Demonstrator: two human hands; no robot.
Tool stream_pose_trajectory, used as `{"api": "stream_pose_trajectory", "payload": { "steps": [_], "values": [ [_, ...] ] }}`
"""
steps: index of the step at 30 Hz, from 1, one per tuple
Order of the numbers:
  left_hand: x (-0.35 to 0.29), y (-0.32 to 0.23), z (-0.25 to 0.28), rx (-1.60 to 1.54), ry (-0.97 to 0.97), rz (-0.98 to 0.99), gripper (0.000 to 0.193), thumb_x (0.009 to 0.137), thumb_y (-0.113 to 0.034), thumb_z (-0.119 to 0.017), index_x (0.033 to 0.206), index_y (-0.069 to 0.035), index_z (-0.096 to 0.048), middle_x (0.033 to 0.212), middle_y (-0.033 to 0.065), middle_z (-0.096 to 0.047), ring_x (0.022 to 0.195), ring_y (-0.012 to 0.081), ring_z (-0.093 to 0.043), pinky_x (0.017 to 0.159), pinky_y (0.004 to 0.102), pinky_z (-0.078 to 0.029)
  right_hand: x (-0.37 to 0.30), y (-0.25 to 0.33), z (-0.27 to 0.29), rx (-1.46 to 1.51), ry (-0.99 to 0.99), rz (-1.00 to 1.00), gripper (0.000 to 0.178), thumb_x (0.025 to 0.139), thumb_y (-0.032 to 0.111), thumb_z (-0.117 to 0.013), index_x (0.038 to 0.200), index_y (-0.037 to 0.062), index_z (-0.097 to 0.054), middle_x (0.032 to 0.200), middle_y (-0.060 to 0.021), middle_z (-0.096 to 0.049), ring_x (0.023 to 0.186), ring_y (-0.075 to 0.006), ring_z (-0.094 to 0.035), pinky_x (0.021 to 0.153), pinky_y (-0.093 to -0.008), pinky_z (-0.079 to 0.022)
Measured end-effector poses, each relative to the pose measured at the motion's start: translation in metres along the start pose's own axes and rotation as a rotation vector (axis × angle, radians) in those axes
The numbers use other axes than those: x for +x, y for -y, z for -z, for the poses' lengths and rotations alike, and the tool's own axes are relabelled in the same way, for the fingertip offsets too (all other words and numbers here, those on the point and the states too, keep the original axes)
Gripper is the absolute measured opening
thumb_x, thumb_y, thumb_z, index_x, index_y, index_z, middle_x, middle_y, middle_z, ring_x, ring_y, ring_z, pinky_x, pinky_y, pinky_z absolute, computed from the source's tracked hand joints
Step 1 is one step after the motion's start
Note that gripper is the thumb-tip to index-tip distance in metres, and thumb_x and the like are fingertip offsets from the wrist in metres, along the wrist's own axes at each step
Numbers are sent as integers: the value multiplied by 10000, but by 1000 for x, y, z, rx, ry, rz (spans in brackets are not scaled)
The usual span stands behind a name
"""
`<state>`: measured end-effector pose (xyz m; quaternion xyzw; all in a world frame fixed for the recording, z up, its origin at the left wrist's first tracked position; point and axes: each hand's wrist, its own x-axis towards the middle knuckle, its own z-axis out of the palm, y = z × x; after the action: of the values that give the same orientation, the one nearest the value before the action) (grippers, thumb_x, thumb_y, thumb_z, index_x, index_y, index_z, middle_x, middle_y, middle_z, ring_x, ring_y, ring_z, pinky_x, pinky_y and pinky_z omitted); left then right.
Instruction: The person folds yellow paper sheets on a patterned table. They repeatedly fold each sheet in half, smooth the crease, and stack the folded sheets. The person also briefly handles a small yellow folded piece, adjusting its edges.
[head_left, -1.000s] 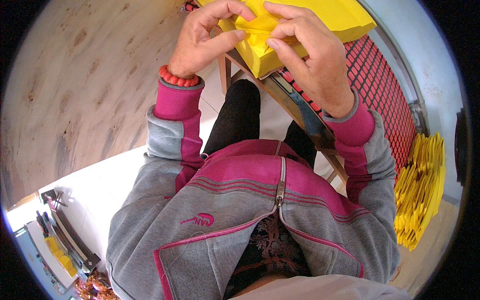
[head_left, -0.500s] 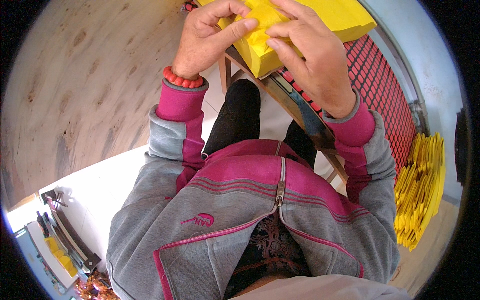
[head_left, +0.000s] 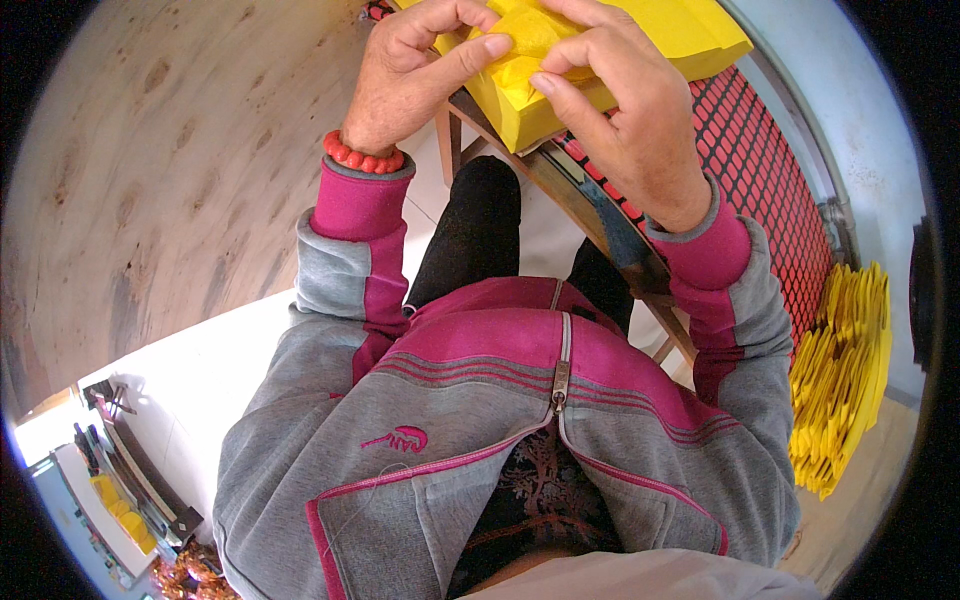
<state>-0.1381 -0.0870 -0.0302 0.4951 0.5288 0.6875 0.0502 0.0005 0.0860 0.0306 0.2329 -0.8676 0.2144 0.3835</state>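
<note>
A piece of crumpled, folded yellow paper (head_left: 528, 38) is between my hands at the top of the view. My left hand (head_left: 405, 75), with a red bead bracelet (head_left: 362, 157) at its wrist, grips the paper between thumb and fingers. From the other side, my right hand (head_left: 630, 110) has thumb and forefinger tips close together at the paper's edge, its remaining fingers partly cut off by the frame. Beneath lies a thick block of yellow sheets (head_left: 690, 38), whose near corner sticks out between my wrists.
A wooden bench frame (head_left: 585, 205) and a red-and-black patterned surface (head_left: 750, 150) are under and right of the block. At far right stands a bundle of folded yellow paper (head_left: 838, 385) near the pale wall (head_left: 830, 90). A large wooden board (head_left: 170, 190) fills the left.
My right forefinger has bent and drawn nearer its thumb at the paper's edge. The paper's folds have shifted slightly; my left hand is almost still.
</note>
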Motion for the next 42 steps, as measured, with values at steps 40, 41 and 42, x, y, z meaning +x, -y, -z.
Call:
{"api": "stream_pose_trajectory", "payload": {
  "steps": [40,41,42],
  "values": [
    [8,-2,-29,60,-269,-124,124,988,0,-629,994,-69,-527,839,-47,-582,719,26,-521,657,169,-405,-275,-22,-38,-359,197,-763,237,923,171,-694,1081,-1,-657,1037,-171,-680,990,-338,-655,873,-424,-512],
    [7,-4,-29,51,-262,-117,128,988,0,-629,990,-72,-522,835,-47,-581,716,26,-523,658,168,-407,-280,-26,-40,-453,205,-718,250,922,183,-695,1088,-2,-666,1036,-173,-683,992,-338,-657,872,-430,-514],
    [7,-5,-29,43,-255,-109,133,989,-1,-628,986,-74,-517,832,-47,-580,714,26,-525,660,167,-409,-286,-30,-42,-557,213,-650,264,921,195,-696,1095,-3,-674,1034,-175,-686,995,-338,-658,871,-435,-516]
  ]
}}
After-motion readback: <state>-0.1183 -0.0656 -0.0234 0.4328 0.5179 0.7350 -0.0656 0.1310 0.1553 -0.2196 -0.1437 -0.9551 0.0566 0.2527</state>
